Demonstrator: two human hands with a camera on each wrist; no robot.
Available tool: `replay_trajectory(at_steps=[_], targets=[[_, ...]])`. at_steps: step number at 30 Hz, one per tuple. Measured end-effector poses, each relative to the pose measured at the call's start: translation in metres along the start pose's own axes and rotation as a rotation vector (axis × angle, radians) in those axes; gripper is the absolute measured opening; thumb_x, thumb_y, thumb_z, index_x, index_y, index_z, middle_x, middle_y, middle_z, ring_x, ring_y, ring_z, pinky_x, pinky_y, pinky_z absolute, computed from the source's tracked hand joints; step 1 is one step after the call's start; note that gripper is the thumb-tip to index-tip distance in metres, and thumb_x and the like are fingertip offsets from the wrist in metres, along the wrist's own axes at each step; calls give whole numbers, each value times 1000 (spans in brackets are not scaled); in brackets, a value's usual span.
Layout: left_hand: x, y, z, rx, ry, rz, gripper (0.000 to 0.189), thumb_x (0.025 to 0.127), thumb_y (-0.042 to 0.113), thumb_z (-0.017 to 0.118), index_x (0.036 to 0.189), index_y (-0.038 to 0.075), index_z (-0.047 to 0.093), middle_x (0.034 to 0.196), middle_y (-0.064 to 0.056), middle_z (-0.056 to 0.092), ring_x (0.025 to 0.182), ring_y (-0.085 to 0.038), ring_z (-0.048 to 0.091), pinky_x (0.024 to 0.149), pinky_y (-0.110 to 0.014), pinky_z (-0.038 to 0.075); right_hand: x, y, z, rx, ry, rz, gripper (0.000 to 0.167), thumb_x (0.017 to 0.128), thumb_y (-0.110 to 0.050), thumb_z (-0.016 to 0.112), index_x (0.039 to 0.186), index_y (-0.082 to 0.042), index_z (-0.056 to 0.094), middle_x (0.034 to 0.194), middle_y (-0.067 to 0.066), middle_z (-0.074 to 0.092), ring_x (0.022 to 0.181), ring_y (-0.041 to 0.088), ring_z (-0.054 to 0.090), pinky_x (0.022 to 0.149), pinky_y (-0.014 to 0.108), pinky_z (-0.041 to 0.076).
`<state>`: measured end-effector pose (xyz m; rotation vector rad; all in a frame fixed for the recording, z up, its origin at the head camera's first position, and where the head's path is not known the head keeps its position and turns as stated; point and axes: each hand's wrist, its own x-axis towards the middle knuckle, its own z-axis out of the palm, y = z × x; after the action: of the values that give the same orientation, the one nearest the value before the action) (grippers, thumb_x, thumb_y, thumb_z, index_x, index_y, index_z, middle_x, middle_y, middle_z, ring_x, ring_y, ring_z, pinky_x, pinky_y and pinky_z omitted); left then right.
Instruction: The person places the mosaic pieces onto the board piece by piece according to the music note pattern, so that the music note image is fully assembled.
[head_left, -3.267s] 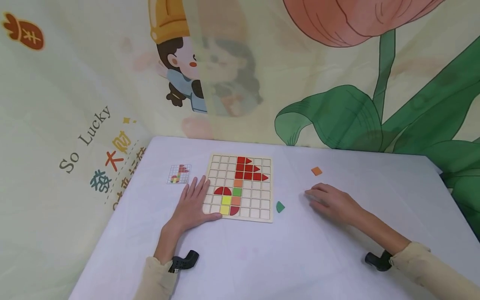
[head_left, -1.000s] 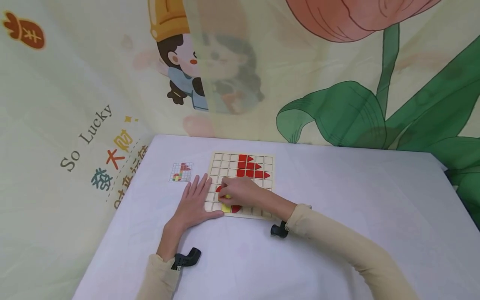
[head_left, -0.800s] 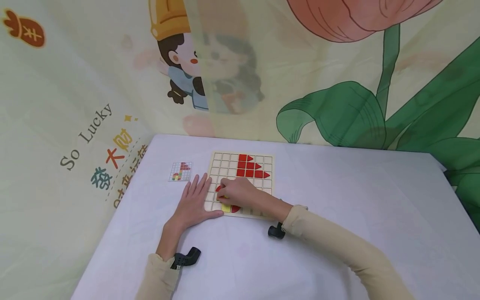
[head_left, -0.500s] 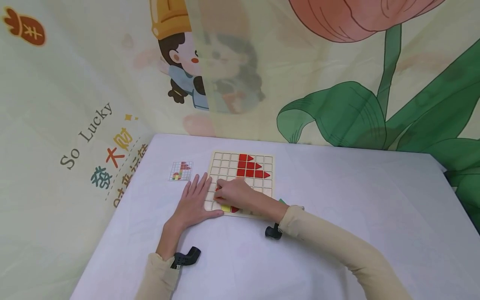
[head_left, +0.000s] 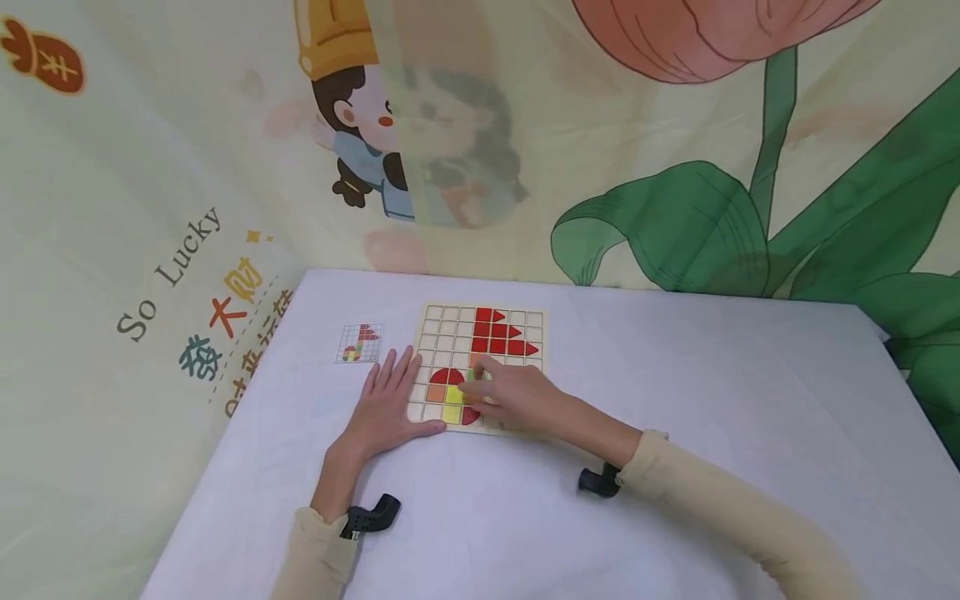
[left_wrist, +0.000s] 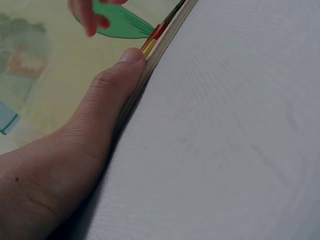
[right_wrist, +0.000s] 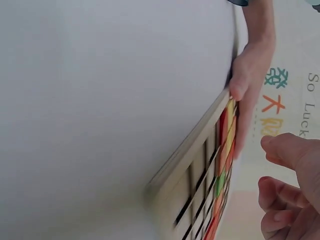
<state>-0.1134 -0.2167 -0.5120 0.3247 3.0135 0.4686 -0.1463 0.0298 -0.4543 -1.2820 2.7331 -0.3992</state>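
A pale wooden grid board [head_left: 442, 321] lies on the white-covered table, with coloured tiles in some of its cells. My left hand [head_left: 382, 412] lies with straight fingers along the board's left side, and its thumb [left_wrist: 131, 57] presses the near edge. Over the lower middle of the board is my right hand [head_left: 521, 396], its fingers loosely bent and apart with nothing between them. An orange square tile [head_left: 436, 392] sits left of a yellow tile [head_left: 453, 395], below the red rounded tiles [head_left: 447, 377]. Several tiles around the right fingertips are partly hidden.
A small pattern card [head_left: 359, 343] lies left of the board. Red square and pointed tiles [head_left: 498, 331] fill part of the board's upper right. A printed cloth backdrop [head_left: 480, 125] stands behind the table's far edge. Black cameras [head_left: 372, 515] are strapped to both wrists.
My right hand took the orange square from the table's right side to the board's left part, released it there, and has drawn back rightward. My left hand has stayed in place.
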Motion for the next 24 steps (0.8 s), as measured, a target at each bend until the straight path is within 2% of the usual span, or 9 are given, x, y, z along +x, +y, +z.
replay_trajectory(at_steps=[4,8,11,13,18,24], targets=[[1,0,-1,-4,-1,-3,113,73,70,66,157,13,15,166,-8,8,153,-34,1,122,-57,6,-37,21,-5,-51,24,35,35,89,-28,70,123,-28,68,106,-2,59,55,3,43,47,15,31],[0,0,-1,-5,-2,-3,113,73,70,66,157,13,14,166,-8,8,153,-34,1,122,-57,6,-73,44,0,-83,121,45,32,85,-24,74,117,-24,71,100,-4,60,53,-1,39,46,13,27],[0,1,-2,-4,2,1,113,73,69,66,157,13,14,166,-8,7,153,-33,1,122,-57,6,-95,57,5,-69,183,83,30,82,-20,76,112,-21,73,97,-6,60,52,-4,37,45,13,27],[1,1,-2,0,-2,-4,113,74,69,65,157,13,13,166,-7,7,153,-33,0,123,-56,6,-105,62,7,-37,193,125,29,81,-19,76,111,-20,74,97,-6,60,52,-4,37,45,13,28],[0,1,-2,0,-4,-4,113,73,68,67,157,12,14,166,-8,8,153,-34,1,122,-57,6,-116,66,10,37,185,171,30,81,-21,77,110,-16,74,98,-5,61,58,-6,43,50,13,36],[1,0,-1,-7,-10,-7,114,73,69,66,157,13,13,166,-7,6,153,-33,0,123,-56,5,-109,61,12,53,134,166,32,84,-26,75,115,-16,73,100,-5,59,61,-4,46,54,13,40]])
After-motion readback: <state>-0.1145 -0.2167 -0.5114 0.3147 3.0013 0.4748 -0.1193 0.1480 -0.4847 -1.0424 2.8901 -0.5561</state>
